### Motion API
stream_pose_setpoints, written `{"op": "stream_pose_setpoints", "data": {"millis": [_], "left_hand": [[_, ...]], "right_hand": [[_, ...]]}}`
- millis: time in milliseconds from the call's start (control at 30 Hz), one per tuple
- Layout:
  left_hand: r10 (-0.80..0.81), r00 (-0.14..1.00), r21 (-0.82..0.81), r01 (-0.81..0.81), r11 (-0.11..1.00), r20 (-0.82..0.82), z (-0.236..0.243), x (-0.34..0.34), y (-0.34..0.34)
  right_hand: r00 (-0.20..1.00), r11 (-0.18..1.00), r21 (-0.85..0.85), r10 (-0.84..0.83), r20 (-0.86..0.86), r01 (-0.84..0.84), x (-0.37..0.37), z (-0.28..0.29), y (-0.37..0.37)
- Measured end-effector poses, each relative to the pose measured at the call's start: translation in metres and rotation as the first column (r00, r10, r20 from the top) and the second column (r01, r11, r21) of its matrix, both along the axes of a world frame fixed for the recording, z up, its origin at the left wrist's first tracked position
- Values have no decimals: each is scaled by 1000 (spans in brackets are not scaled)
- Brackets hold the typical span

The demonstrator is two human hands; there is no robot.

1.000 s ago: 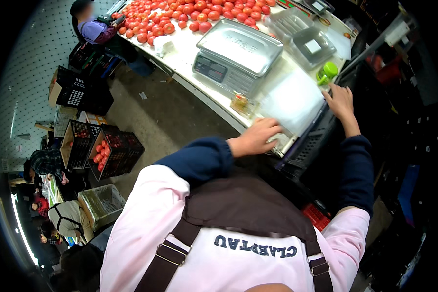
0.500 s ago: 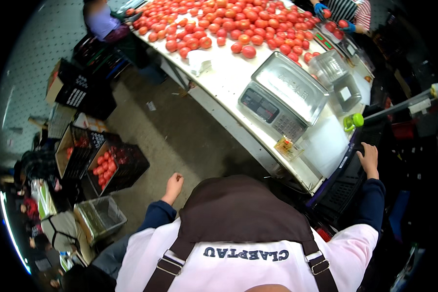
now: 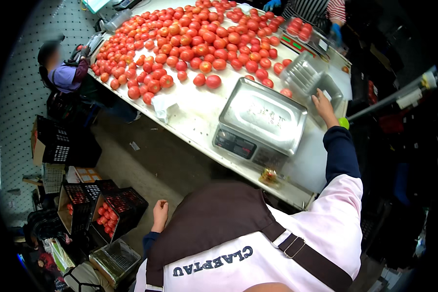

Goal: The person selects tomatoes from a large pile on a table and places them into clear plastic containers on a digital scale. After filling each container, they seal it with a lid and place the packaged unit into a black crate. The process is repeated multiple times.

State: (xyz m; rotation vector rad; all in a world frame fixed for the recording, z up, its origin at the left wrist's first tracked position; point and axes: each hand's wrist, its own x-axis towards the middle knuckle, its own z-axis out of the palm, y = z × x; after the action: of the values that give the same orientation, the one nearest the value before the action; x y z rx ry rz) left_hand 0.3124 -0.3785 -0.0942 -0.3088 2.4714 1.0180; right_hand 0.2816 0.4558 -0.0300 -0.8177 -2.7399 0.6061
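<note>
My right hand (image 3: 325,108) reaches over the table with its fingers stretched out, above the rim of a clear plastic tray (image 3: 337,91). Whether the fingertips touch it, I cannot tell. Another clear plastic tray (image 3: 301,72) lies beside it, toward the tomatoes. My left hand (image 3: 160,214) hangs low beside the brown apron, fingers curled in, with nothing visible in them. Left of my right arm stands a weighing scale (image 3: 265,117) with a shiny metal pan. Tomatoes (image 3: 194,41) cover much of the far white table.
A crumpled white bag (image 3: 164,107) lies near the table's edge. Beyond the trays, a blue-gloved co-worker stands by packed tomatoes (image 3: 299,29); another person (image 3: 65,75) sits at the left. Black crates (image 3: 129,207), one holding tomatoes, stand on the floor. A green-topped item (image 3: 344,123) is beside my right sleeve.
My right hand has moved from the black crate at the table's right end forward to the clear trays. The view has shifted; my left hand still hangs low with curled fingers.
</note>
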Motion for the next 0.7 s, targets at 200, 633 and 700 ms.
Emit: {"op": "stream_pose_setpoints", "data": {"millis": [200,633,700], "left_hand": [[119,992,45,-118,992,-31,13,-31,18],[-22,995,-15,24,1000,98,4,-73,51],[-95,992,-9,96,995,81,3,-95,62]], "right_hand": [[983,995,31,92,156,-98,-89,-62,17],[992,978,205,-57,114,32,-99,-82,53],[972,938,290,-221,84,189,-103,-88,52]]}}
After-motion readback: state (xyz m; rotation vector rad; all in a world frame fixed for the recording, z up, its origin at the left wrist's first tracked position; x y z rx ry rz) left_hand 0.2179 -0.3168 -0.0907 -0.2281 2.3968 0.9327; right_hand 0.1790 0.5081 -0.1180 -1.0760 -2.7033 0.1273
